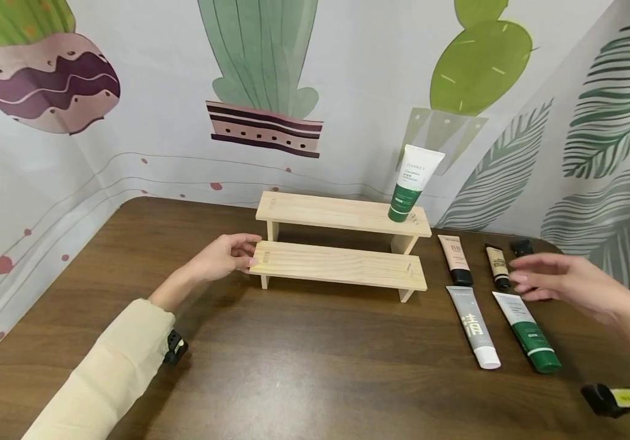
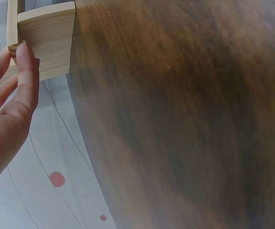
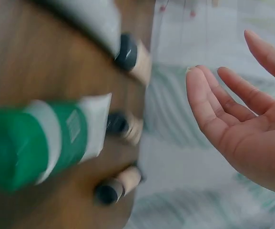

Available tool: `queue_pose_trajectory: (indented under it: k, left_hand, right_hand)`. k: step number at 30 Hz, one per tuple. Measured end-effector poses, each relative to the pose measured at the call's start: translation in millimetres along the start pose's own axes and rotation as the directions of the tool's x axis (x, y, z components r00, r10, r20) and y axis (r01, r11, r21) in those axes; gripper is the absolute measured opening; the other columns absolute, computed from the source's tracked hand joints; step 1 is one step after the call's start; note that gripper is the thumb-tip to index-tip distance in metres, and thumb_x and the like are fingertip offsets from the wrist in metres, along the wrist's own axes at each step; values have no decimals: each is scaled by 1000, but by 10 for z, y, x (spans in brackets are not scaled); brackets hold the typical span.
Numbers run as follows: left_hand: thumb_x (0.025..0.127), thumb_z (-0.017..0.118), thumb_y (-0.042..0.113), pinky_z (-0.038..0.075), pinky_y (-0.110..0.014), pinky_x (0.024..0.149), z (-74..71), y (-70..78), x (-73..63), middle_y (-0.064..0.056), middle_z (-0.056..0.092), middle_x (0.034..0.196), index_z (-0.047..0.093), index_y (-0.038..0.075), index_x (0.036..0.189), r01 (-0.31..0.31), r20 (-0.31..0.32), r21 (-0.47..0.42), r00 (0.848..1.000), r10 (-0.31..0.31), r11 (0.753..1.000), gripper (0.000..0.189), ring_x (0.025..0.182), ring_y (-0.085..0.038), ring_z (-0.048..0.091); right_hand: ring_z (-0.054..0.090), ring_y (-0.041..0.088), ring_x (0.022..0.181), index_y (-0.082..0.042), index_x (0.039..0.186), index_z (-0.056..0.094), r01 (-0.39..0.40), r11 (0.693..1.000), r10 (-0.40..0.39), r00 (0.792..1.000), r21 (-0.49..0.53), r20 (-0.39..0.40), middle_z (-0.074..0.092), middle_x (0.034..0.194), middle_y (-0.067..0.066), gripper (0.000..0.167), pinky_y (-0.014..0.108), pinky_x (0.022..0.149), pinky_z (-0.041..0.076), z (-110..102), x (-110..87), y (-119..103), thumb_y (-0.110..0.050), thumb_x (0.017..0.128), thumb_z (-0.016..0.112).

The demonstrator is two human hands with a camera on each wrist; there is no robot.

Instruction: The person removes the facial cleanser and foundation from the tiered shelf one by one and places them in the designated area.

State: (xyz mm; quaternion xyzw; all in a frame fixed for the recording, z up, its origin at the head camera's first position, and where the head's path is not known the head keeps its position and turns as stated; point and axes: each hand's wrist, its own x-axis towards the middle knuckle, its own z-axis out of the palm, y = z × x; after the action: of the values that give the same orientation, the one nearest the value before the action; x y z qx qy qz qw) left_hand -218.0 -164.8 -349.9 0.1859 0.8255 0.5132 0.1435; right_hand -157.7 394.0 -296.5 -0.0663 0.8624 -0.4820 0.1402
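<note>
With thumb and fingertips, my left hand (image 1: 218, 260) pinches the left end of the lower board of a two-step wooden display rack (image 1: 336, 264); the left wrist view shows the fingers at the board's end (image 2: 46, 38). A white and green squeeze tube (image 1: 410, 183) stands cap down on the right end of the upper step. My right hand (image 1: 573, 281), empty with fingers loosely spread, hovers over the tubes at right. Nearest it lie a small beige tube (image 1: 496, 267), a dark-looking tube (image 1: 522, 247) partly hidden, and another white and green tube (image 1: 529, 335).
A pink BB tube (image 1: 454, 260) with a black cap and a grey tube (image 1: 471, 324) with a white cap lie right of the rack. The brown wooden table (image 1: 293, 366) meets a patterned cloth backdrop (image 1: 161, 165) behind and at the left.
</note>
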Motion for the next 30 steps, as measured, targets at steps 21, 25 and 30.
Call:
queue_pose_trajectory:
  k: [21,25,30]
  left_hand:
    - [87,54,-7,55,-35,72,-3,-20,-2,-29,54,107,37,-15,129,5,1,-5,1000,-5,1000,46,85,-23,59]
    - [87,54,-7,55,-35,72,-2,-12,-1,-29,54,107,37,-15,129,4,2,-3,1000,-4,1000,46,86,-23,59]
    - [87,54,-8,55,-35,72,-10,3,-4,-29,54,107,37,-15,129,10,0,-7,1000,-10,1000,46,85,-23,59]
  right_hand:
    - [60,12,90,11,123,43,148,988,-144,986,44,-85,57,110,16,47,27,80,53,718,942,-962,-12,87,62]
    - [59,16,92,11,122,45,157,985,-149,983,77,-105,55,111,17,44,30,82,52,786,1063,-1017,-10,87,63]
    - [59,17,92,8,119,48,179,978,-167,979,103,-115,58,105,10,43,29,82,52,848,1159,-1051,-11,85,66]
